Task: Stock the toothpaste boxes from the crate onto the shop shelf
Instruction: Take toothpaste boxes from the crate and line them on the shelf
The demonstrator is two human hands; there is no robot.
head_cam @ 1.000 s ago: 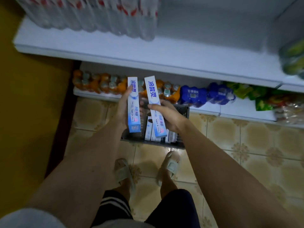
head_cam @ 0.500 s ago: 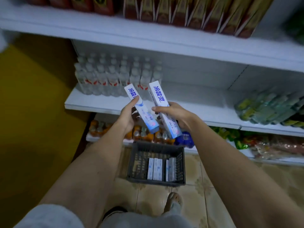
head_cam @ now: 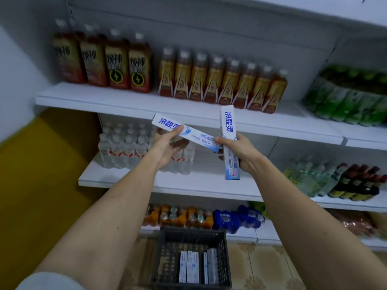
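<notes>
Two toothpaste boxes raised before shelf edge.
Left hand (head_cam: 167, 146) grip grasps slanted box (head_cam: 194, 137); right hand (head_cam: 244, 152) grip grasps upright box (head_cam: 229, 130); bare shelf (head_cam: 209, 181) behind.

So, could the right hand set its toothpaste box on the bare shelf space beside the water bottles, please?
Probably yes: the right hand holds its toothpaste box just before that bare shelf, with nothing between.

white shelf (head_cam: 134, 103) carries bottles (head_cam: 222, 80); floor (head_cam: 261, 266) bears crate (head_cam: 191, 262).
</notes>
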